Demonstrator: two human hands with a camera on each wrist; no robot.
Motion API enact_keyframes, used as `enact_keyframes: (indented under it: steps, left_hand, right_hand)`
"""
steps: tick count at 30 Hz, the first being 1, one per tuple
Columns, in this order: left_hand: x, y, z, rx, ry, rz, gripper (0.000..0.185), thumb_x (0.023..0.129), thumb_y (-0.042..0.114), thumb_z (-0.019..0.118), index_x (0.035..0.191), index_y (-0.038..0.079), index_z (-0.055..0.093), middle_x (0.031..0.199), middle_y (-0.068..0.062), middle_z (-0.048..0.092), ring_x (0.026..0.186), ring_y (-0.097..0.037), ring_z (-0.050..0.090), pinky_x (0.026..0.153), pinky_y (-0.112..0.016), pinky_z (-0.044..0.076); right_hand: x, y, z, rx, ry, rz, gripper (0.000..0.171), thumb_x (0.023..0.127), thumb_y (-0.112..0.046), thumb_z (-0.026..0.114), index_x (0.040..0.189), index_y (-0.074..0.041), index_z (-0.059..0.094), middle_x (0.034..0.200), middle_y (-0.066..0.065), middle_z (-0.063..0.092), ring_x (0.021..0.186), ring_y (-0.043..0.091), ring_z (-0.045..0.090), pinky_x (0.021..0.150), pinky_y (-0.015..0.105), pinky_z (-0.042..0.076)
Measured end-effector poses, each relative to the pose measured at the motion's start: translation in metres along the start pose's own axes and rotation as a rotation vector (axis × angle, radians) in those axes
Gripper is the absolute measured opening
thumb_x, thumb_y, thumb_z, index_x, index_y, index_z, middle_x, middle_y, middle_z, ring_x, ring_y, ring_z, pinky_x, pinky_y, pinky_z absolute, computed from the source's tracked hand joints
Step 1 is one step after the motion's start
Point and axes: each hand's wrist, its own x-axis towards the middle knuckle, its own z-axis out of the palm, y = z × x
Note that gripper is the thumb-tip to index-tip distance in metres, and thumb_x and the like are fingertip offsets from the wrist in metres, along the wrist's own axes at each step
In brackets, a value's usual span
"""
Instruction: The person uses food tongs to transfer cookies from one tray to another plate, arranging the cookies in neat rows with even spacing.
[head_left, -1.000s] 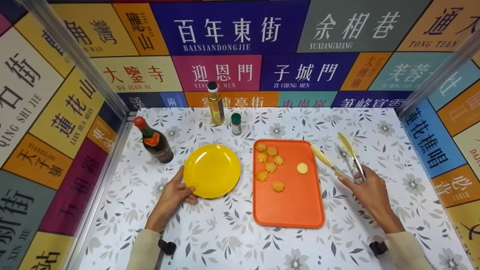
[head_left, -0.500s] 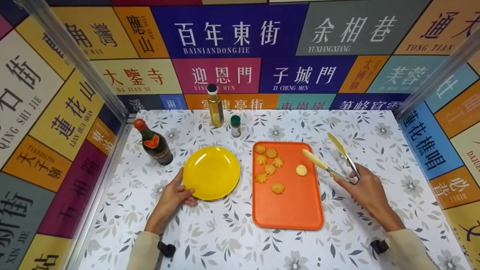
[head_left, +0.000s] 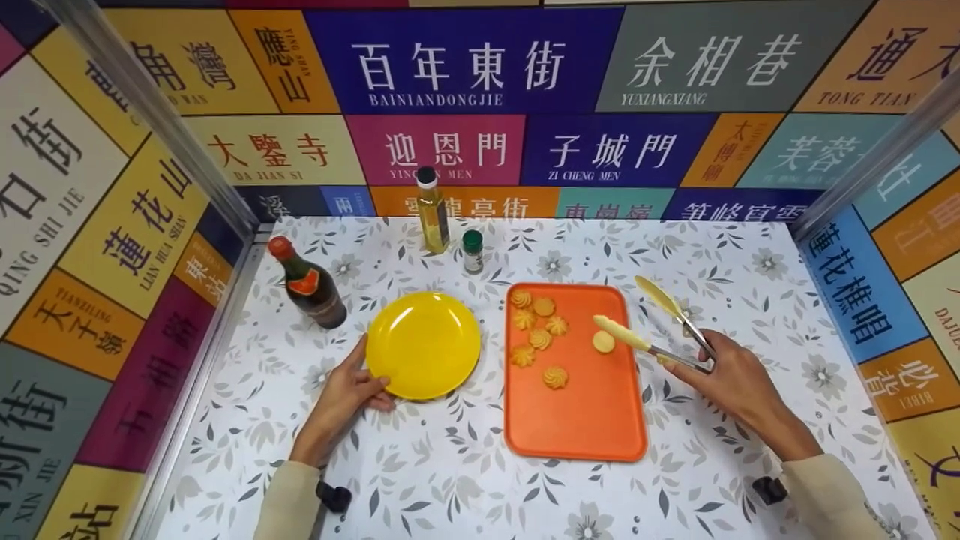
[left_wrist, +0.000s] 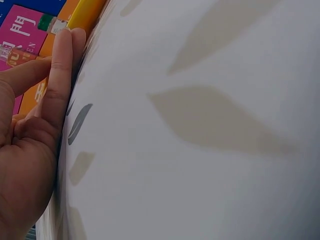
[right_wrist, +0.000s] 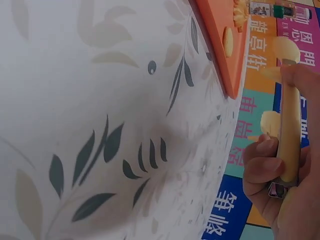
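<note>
My left hand (head_left: 349,390) holds the near left rim of a yellow plate (head_left: 424,345), with the thumb over the edge; in the left wrist view its fingers lie low by the plate's edge (left_wrist: 87,15). A pair of serving tongs (head_left: 622,331) with pale yellow tips is gripped by my right hand (head_left: 739,382), the arms spread apart. One tip hangs over the orange tray (head_left: 577,420), beside a plain round cookie (head_left: 603,342); whether they touch cannot be told. The other tip is right of the tray. Several piped cookies (head_left: 540,339) lie on the tray's left half.
A dark bottle with a red cap (head_left: 311,289) stands left of the plate. Behind are an oil bottle (head_left: 433,217) and a small green-capped jar (head_left: 472,251). Printed walls (head_left: 450,150) enclose the flower-patterned table (head_left: 450,487) at back and sides.
My right hand has brought the spread tongs left and nearer, so one tip has come over the tray to the plain cookie. My left hand and the plate have stayed in place.
</note>
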Motion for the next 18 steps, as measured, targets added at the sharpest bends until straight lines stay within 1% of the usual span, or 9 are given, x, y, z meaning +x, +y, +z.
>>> enact_keyframes:
  steps: [2,5,8,13,15,18]
  left_hand:
    - [-0.001,0.0,0.0,-0.01,0.006,-0.007,0.096,0.106,0.01,0.075,0.179,0.03,0.016,0.101,-0.031,0.075,0.079,-0.038,0.079,0.078,-0.046,0.07]
    - [-0.001,-0.001,0.0,-0.029,0.012,-0.017,0.096,0.106,0.01,0.076,0.178,0.032,0.017,0.102,-0.032,0.074,0.079,-0.037,0.078,0.079,-0.045,0.07]
    - [-0.001,-0.001,-0.001,-0.035,0.02,-0.018,0.096,0.106,0.009,0.075,0.178,0.031,0.017,0.102,-0.032,0.074,0.08,-0.037,0.078,0.079,-0.044,0.07]
    - [-0.002,-0.003,-0.002,-0.04,0.025,-0.009,0.096,0.105,0.008,0.075,0.178,0.03,0.017,0.102,-0.032,0.075,0.08,-0.037,0.079,0.079,-0.044,0.07]
    - [-0.002,-0.003,-0.002,-0.036,0.016,-0.002,0.097,0.105,0.008,0.075,0.179,0.028,0.016,0.103,-0.032,0.075,0.08,-0.037,0.079,0.079,-0.043,0.07]
    - [-0.003,-0.002,0.0,-0.019,0.006,0.0,0.098,0.105,0.009,0.076,0.179,0.026,0.014,0.101,-0.031,0.075,0.08,-0.037,0.08,0.079,-0.043,0.07]
  right_hand:
    - [0.001,-0.001,-0.002,-0.015,-0.026,-0.017,0.062,0.09,-0.06,0.087,0.106,-0.006,0.062,0.082,0.006,0.053,0.061,0.02,0.047,0.05,0.03,0.038]
    - [0.003,-0.004,-0.005,-0.039,-0.072,-0.036,0.07,0.09,-0.062,0.087,0.118,-0.001,0.064,0.087,0.007,0.058,0.064,0.021,0.048,0.052,0.03,0.039]
    - [0.002,-0.007,-0.007,-0.074,-0.112,-0.053,0.075,0.091,-0.064,0.085,0.125,-0.001,0.063,0.09,0.007,0.06,0.065,0.02,0.048,0.053,0.03,0.039]
    - [-0.001,-0.006,-0.008,-0.116,-0.169,-0.092,0.068,0.094,-0.065,0.081,0.125,-0.007,0.063,0.088,0.001,0.06,0.063,0.016,0.05,0.053,0.03,0.04]
    - [-0.002,-0.004,-0.01,-0.128,-0.168,-0.115,0.066,0.095,-0.063,0.081,0.128,-0.008,0.065,0.091,0.001,0.064,0.064,0.014,0.051,0.053,0.029,0.041]
    - [-0.003,-0.001,-0.012,-0.148,-0.143,-0.165,0.061,0.095,-0.056,0.084,0.13,-0.009,0.069,0.094,0.0,0.068,0.065,0.01,0.053,0.053,0.028,0.043]
